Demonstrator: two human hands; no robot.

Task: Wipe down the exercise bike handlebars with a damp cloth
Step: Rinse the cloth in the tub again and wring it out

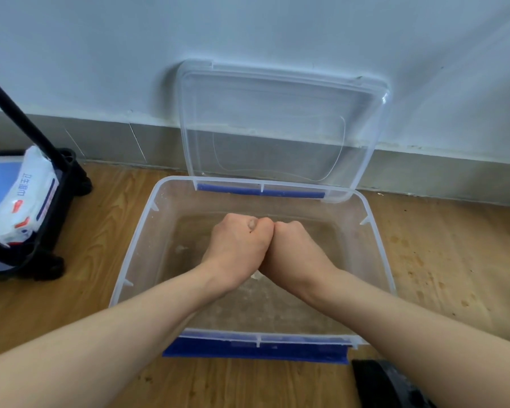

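My left hand (238, 242) and right hand (296, 248), fists touching, clench a pale cloth (256, 275) over a clear rectangular plastic tub (139, 260). Only a crumpled scrap shows, so I cannot tell its direction.

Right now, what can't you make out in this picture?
Head view:
Cloth: the left hand and right hand grip it and hide all but a pale scrap.
Handlebars: outside the frame.
Black object, bottom right: cut off by the lower edge.
Wipes pack: print too small, partly behind a black pole.
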